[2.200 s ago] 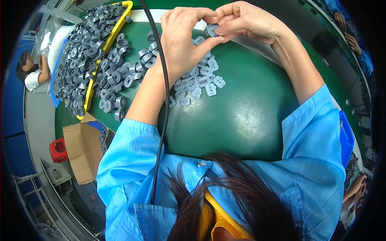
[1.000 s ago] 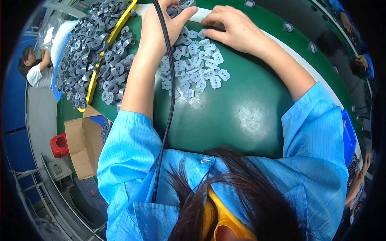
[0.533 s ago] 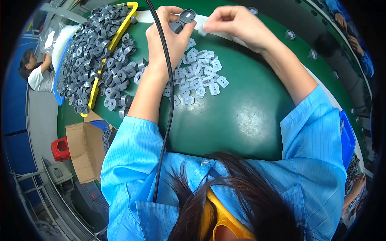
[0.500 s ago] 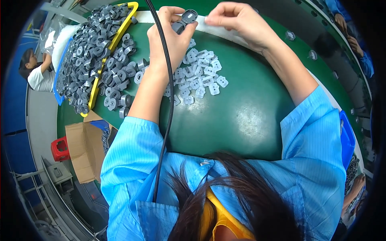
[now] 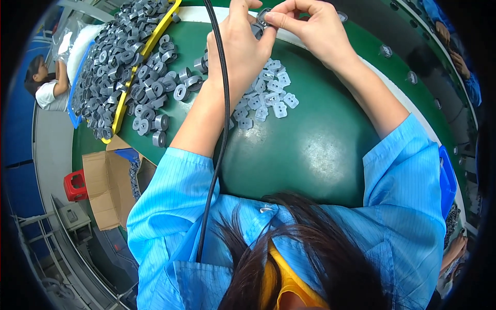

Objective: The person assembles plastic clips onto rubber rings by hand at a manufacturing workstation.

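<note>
green tabletop (image 5: 315, 124), fingers (image 5: 285, 21) near edge (image 5: 199, 14)

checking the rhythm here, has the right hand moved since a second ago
Yes: the right hand has moved up the picture, its fingertips going from the pale plates past the white strip.

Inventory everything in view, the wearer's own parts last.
Plastic rings: many, grey, heaped and loose left
Plastic tray edge: one, yellow, bordering heap
Notched plastic plates: many, pale grey, table centre
Tabletop: one, green, beneath
Flexible cable: one, black, over left wrist
Cardboard box: one, brown, lower left
Plastic stool: one, red, beside box
Plastic bin: one, blue, right
Other people: several, white or blue tops, around
Rounded plastic part: at least one, grey, between grips
Striped overshirt: one, blue, below
Left grip: one, bare, upper middle
Right grip: one, bare, beside it
</note>
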### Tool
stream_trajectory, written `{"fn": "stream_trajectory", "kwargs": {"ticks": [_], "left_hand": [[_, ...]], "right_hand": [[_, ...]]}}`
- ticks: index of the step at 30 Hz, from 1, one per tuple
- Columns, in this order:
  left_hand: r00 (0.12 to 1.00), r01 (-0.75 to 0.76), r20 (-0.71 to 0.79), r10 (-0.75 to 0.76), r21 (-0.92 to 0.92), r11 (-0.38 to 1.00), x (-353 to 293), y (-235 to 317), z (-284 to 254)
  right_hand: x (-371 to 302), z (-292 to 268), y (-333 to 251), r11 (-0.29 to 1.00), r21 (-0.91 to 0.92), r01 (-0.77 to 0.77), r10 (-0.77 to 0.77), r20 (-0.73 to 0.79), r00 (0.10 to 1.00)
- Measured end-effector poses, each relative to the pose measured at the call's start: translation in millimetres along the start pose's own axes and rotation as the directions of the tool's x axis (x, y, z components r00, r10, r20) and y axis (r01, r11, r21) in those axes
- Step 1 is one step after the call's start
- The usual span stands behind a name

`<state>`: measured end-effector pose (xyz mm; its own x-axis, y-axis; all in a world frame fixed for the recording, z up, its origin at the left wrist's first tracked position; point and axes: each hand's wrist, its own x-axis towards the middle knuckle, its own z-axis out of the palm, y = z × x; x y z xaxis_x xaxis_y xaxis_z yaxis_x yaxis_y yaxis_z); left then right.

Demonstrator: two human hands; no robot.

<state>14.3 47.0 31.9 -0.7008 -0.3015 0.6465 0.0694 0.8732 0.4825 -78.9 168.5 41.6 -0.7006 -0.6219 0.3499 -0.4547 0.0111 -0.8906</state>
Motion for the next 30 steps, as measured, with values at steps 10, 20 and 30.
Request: {"fn": "stream_trajectory", "kwargs": {"ticks": [10,20,30], "left_hand": [[0.992,-0.12,-0.052,0.119,-0.02,0.993,-3.8,-4.0,4.7],[0.989,-0.099,-0.103,0.102,0.032,0.995,-2.4,-0.9,5.0],[0.978,-0.205,-0.005,0.206,-0.12,0.971,-2.9,-11.1,6.1]], "right_hand": [[-4.3,3.5,17.3,0.996,-0.028,0.079,-0.082,-0.118,0.99],[-8.9,2.5,-2.5,0.743,-0.481,0.465,-0.574,-0.1,0.813],[10.3,-18.8,-0.3,0.741,0.45,-0.498,0.413,0.278,0.867]]}}
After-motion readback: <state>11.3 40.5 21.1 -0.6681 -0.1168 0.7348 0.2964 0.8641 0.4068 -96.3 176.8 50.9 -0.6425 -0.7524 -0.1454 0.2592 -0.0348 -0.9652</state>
